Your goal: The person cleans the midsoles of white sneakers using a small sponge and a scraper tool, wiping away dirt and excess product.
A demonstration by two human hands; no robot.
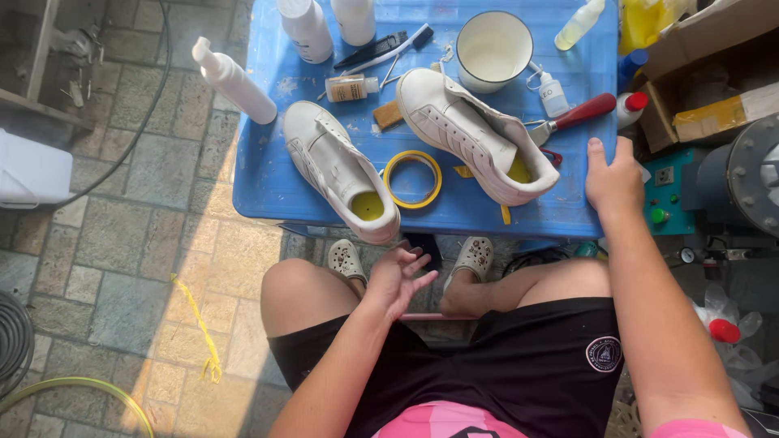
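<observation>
**Mia:** Head camera looks down at a person who sits by a blue table. What do the hands do?

**Ben:** The left hand is over the knees, just under the table edge. Its fingers are spread apart and hold nothing. The right hand rests on the right edge of the table. Its fingers are flat and loose, not closed on anything.

**Mia:** What is near them?

**Ben:** Two white shoes lie on the table. The left shoe sticks out over the front edge, just above the left hand. The right shoe lies in the middle, near the right hand. A yellow tape roll sits between the shoes.

**Mia:** What else is there?

**Ben:** A tool with a red handle lies just behind the right hand, touching the right shoe. A white cup stands at the back. A white spray bottle hangs over the left edge. A small brown bottle lies beside it. The feet wear pale clogs under the table.
</observation>
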